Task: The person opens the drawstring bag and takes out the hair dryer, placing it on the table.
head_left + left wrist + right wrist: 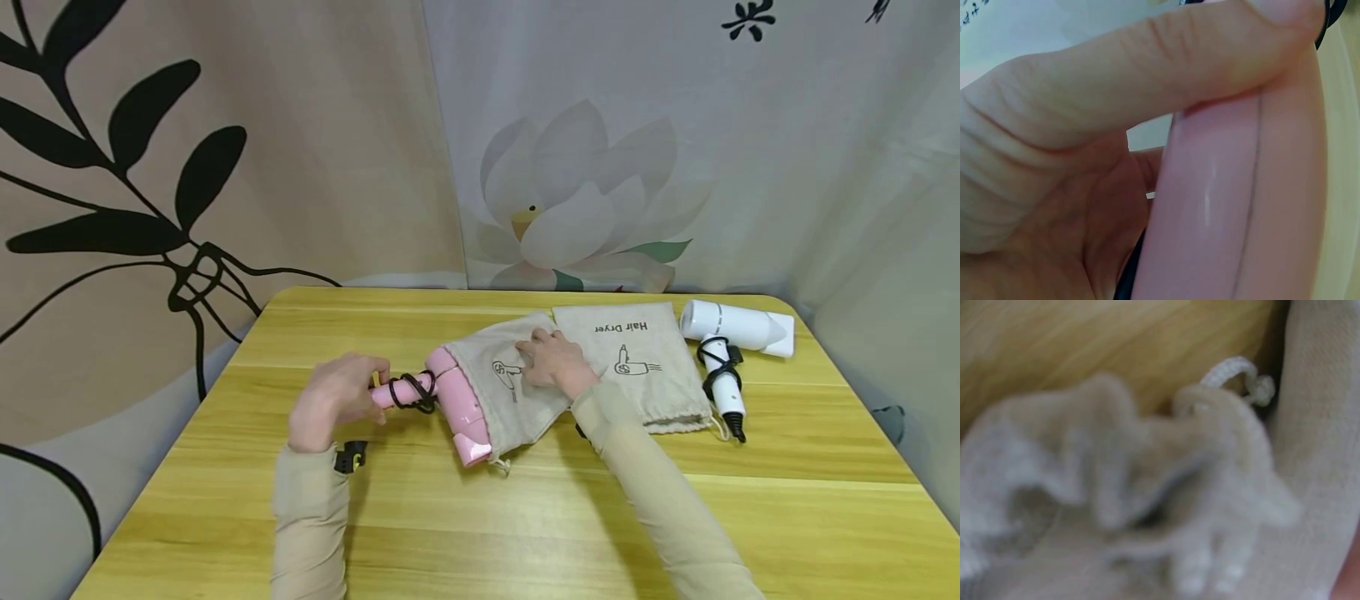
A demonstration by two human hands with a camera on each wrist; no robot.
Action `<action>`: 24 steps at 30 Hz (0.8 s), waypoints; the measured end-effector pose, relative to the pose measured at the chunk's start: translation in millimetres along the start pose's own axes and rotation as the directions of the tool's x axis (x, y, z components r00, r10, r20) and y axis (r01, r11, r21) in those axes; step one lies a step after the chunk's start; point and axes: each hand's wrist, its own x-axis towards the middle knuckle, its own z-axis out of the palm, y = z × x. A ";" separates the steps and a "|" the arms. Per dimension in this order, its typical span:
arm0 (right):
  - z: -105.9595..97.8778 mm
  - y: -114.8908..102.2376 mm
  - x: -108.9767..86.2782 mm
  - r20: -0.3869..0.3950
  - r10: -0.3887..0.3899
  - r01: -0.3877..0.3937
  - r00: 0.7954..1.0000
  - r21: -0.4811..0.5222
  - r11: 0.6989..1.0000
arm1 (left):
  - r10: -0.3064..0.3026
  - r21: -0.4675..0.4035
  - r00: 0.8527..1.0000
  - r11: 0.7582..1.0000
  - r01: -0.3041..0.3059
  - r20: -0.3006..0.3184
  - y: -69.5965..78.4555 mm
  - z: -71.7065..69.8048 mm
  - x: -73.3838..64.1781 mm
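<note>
A pink hair dryer [459,402] lies on the table with a black cord [417,393] wound round its handle. My left hand [340,398] grips the end of that handle; the left wrist view shows the thumb across the pink handle [1210,206]. Along the dryer's right side runs the edge of a beige cloth bag [504,408] printed with a dryer drawing; how much of the dryer is inside cannot be told. On top of this bag rests my right hand [557,363], fingers spread. Gathered cloth [1104,456] and a knotted drawstring [1235,372] appear blurred in the right wrist view.
A second beige drawstring bag [637,367], marked "Hair Dryer", lies flat just right of the first. Beside it, near the table's right back edge, is a white hair dryer [731,325] with a black cord round its handle. Curtains hang behind the wooden table [465,533].
</note>
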 end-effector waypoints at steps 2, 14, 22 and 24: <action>0.4 -0.1 0.4 0.000 -0.001 0.001 1.000 -0.001 1.000 | -0.002 -0.006 1.000 1.000 0.002 0.004 -1.9 0.1 -0.4; -3.1 2.6 -3.3 0.003 0.015 -0.015 1.000 -0.011 1.000 | -0.031 -0.054 0.999 0.998 0.033 0.025 -18.0 -4.1 -8.3; -1.0 3.2 -4.7 -0.027 -0.006 0.006 1.000 -0.002 1.000 | -0.037 -0.075 0.999 0.996 0.038 0.022 -27.8 -2.4 -9.8; 0.1 4.0 -4.8 -0.038 -0.002 0.002 0.999 0.002 1.000 | -0.046 -0.076 0.999 0.996 0.047 0.020 -29.4 -2.4 -10.4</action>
